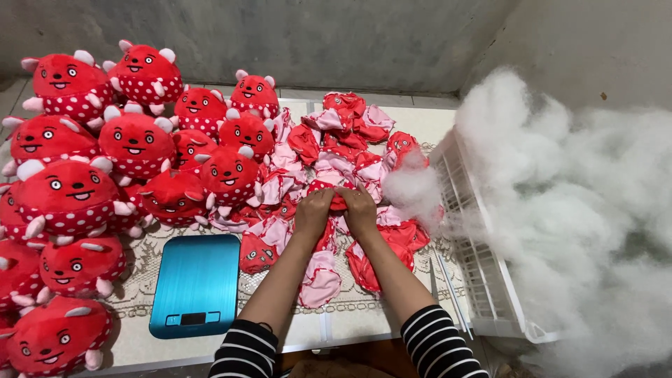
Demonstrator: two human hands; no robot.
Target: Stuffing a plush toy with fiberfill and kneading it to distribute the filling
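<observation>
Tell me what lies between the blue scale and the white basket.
In the head view, both forearms in striped sleeves cross that stretch, over unstuffed red toy skins on the lace cloth, between the blue scale and white basket.

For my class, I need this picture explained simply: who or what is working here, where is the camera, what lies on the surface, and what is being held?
No machine is at work: these are a person's two bare hands, in striped sleeves. The single picture comes from a camera worn on the person's head, looking down.

The left hand and right hand meet in the middle, and both have a grip on one flat red toy skin from the pile of unstuffed skins, red and pink.

To the left sit many stuffed red plush toys with white dots and smiling faces. Near the person lies a blue kitchen scale on a lace cloth. On the right, a white plastic basket holds a big heap of white stuffing fibre.
</observation>
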